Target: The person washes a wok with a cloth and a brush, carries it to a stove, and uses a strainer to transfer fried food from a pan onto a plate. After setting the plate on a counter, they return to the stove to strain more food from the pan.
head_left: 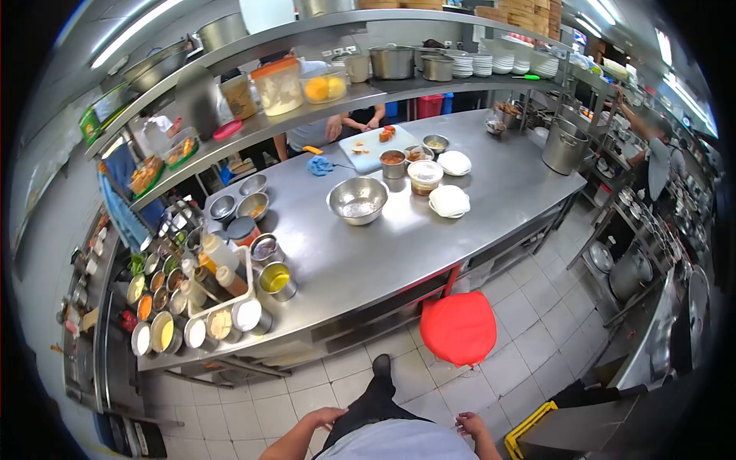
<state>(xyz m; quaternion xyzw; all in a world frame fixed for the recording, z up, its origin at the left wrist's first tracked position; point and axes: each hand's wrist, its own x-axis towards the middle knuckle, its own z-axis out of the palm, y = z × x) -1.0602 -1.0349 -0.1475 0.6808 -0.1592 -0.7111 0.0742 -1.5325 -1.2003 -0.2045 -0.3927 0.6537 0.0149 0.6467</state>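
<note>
My left hand [326,416] hangs beside my dark trousers [372,406], fingers loosely stretched and nothing held. On the other side, my right hand [469,424] hangs free with its fingers a little bent and apart, also without anything in it. Both are well away from the steel table [337,268] in front of me. A large metal mixing bowl [358,201] stands on that table. To its right are a metal pot of reddish food [393,163], a lidded plastic tub [425,176] and white containers [449,202].
A red-covered stool [458,328] stands at the table's front. Sauce bottles [218,253] and several metal tubs fill the left end. A cutting board [379,146] with red pieces lies at the back, near another person's hands [335,126]. A yellow-edged steel unit [529,431] is at lower right.
</note>
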